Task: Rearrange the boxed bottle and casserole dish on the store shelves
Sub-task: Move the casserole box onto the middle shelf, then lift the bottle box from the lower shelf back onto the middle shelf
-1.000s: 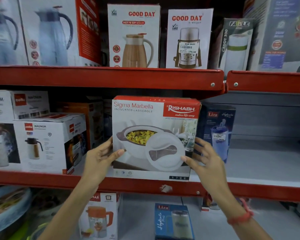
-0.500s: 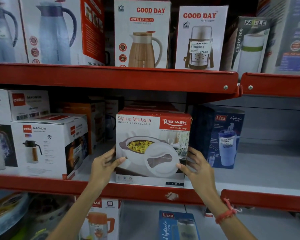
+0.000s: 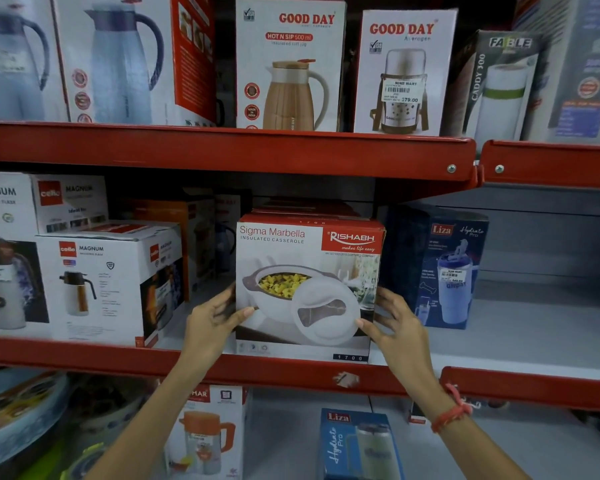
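The white and red casserole box stands upright on the middle shelf, near its front edge. My left hand presses its left side, thumb on the front face. My right hand grips its right lower side, a red band on the wrist. Right of it stands the dark blue boxed bottle, close behind my right hand and apart from it. A second blue bottle box sits on the shelf below.
White flask boxes crowd the middle shelf left of the casserole box. Jug and flask boxes line the top shelf. Red shelf rails run above and below. Bare grey shelf lies right of the blue box.
Both hands have pushed the casserole box down and back onto the middle shelf; it now rests deeper under the upper rail. The view has shifted left and closer.
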`<state>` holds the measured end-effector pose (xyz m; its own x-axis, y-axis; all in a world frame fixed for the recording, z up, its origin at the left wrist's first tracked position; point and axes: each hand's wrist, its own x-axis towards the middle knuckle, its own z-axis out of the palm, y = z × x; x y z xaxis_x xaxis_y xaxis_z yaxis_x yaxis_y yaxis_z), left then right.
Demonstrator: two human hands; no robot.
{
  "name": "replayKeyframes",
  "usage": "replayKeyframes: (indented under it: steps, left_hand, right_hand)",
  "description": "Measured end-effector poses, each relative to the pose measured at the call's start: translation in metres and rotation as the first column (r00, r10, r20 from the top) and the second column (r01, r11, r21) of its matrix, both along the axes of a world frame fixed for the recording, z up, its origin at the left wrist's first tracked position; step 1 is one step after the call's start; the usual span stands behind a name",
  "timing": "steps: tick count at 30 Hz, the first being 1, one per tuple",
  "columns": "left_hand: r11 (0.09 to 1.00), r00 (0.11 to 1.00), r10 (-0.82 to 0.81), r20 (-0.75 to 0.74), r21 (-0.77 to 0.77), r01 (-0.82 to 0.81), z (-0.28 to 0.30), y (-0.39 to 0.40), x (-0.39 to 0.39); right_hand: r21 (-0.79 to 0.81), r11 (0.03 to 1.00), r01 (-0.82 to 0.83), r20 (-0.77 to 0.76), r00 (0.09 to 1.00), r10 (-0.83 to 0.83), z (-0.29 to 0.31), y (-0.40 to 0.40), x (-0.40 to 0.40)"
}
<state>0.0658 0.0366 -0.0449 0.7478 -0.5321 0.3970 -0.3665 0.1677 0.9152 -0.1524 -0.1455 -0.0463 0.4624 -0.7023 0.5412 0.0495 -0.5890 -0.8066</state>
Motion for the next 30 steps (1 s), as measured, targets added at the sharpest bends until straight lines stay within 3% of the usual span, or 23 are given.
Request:
replayKeyframes:
  steps: [6, 11, 14, 18, 21, 23, 30]
  left_hand:
    - [0.971, 0.957, 0.234, 0.171, -0.085, -0.222, -0.005, 0.025, -0.033]
    - [0.957, 0.93, 0.276, 0.241, -0.163, -0.241, -0.036, 0.036, -0.069]
    - [0.985, 0.974, 0.157, 0.163, -0.101, -0.142, -0.074, 0.035, -0.096]
    - [0.987, 0.993, -0.115, 0.039, 0.12, 0.109, -0.136, 0.025, -0.128]
    - [0.872, 0.934, -0.335, -0.127, 0.334, 0.358, -0.182, 0.013, -0.145]
    - [0.8, 0.877, -0.425, -0.225, 0.361, 0.48, -0.197, 0.006, -0.153]
    - [0.875, 0.932, -0.293, -0.213, 0.334, 0.352, -0.188, 0.014, -0.153]
  right_hand:
    - [-0.198, 0.968, 0.155, 0.092, 0.986, -0.139, -0.01, 0.028, -0.021]
    - [-0.305, 0.947, 0.102, 0.047, 0.995, -0.092, -0.043, 0.045, -0.05]
    - [-0.191, 0.98, 0.056, -0.067, 0.995, -0.07, -0.081, 0.051, -0.069]
    - [-0.021, 0.999, 0.038, -0.298, 0.954, -0.042, -0.15, 0.046, -0.089]
    - [0.263, 0.964, -0.047, -0.417, 0.895, 0.157, -0.193, 0.041, -0.097]
    - [0.394, 0.913, -0.107, -0.419, 0.863, 0.282, -0.21, 0.041, -0.097]
    - [0.425, 0.898, -0.118, -0.376, 0.879, 0.293, -0.194, 0.054, -0.094]
